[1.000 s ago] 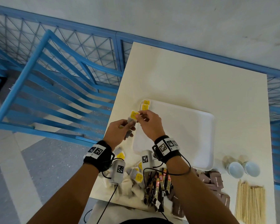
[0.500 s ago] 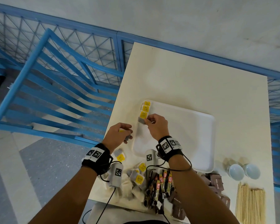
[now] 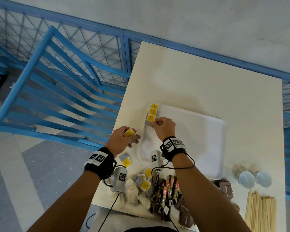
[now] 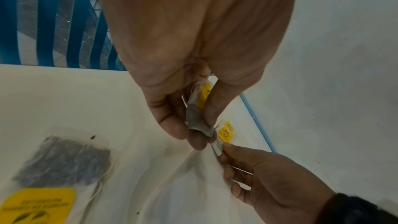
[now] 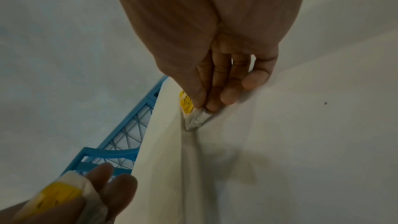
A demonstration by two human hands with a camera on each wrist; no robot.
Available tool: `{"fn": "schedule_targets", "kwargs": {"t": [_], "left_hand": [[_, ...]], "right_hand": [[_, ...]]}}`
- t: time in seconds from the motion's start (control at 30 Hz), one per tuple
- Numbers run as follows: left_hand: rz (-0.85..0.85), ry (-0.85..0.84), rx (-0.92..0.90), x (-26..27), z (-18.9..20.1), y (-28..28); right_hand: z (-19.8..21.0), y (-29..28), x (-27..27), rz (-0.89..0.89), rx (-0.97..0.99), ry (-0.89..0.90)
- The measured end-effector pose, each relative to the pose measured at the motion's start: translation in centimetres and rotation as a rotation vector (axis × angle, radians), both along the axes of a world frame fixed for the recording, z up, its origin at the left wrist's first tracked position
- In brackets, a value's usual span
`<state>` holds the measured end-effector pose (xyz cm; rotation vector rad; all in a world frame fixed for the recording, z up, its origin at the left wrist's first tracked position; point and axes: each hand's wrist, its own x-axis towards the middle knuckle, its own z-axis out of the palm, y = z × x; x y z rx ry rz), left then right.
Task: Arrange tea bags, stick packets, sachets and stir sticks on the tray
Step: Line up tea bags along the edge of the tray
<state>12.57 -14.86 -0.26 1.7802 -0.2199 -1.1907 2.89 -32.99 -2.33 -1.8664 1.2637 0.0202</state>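
Observation:
A white tray [image 3: 199,131] lies on the cream table. Three yellow-tagged tea bags stand in a row along its far left rim. My right hand [image 3: 164,127] pinches the nearest of them, the third tea bag [image 3: 150,120], at the tray's left edge; thumb and forefinger hold its lower end [image 5: 197,118]. My left hand [image 3: 122,139] hovers left of the tray and grips another yellow-tagged tea bag [image 3: 131,134], seen between thumb and fingers [image 4: 197,113]. A pile of tea bags [image 3: 141,185], stick packets [image 3: 169,190], brown sachets [image 3: 226,190] and wooden stir sticks [image 3: 259,213] lies at the near edge.
Two pale blue cups [image 3: 253,178] lie on their sides right of the tray's near corner. A blue slatted chair [image 3: 57,91] stands left of the table, and a blue mesh railing [image 3: 107,44] runs behind. One loose tea bag [image 4: 58,168] lies under my left wrist.
My right hand took a tea bag from between both hands, carried it forward and set it down as third in the row. My left hand drew back left with another tea bag.

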Motion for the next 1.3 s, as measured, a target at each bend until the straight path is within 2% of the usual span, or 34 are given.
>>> {"fn": "schedule_targets", "kwargs": {"t": [0.2, 0.27, 0.33, 0.4, 0.47, 0.57, 0.73, 1.0, 1.3], "left_hand": [[-0.013, -0.010, -0.005, 0.1, 0.6, -0.2], [-0.012, -0.012, -0.003, 0.0, 0.6, -0.4], [-0.009, -0.018, 0.000, -0.2, 0.7, -0.7], [-0.007, -0.034, 0.007, -0.4, 1.0, -0.9], [0.000, -0.037, 0.009, -0.5, 1.3, -1.0], [-0.005, -0.032, 0.009, -0.5, 1.5, -1.0], [0.094, 0.030, -0.027, -0.5, 1.7, -0.9], [0.119, -0.127, -0.049, -0.5, 1.4, -1.0], [0.106, -0.028, -0.095, -1.3, 1.1, -0.5]], "right_hand": [[1.0, 0.5, -0.3, -0.139, -0.068, -0.110], [1.7, 1.2, 0.0, -0.033, -0.074, -0.224], [2.5, 2.2, 0.6, 0.184, -0.008, -0.305], [3.0, 2.8, 1.1, 0.390, 0.015, -0.295], [3.3, 3.0, 1.5, 0.480, 0.031, -0.273], [3.6, 3.1, 1.7, 0.427, 0.135, -0.298], [3.2, 2.9, 1.1, 0.253, 0.156, -0.310], [3.1, 3.7, 0.4, 0.180, 0.215, -0.289], [2.8, 3.2, 0.0, 0.052, 0.179, -0.316]]}}
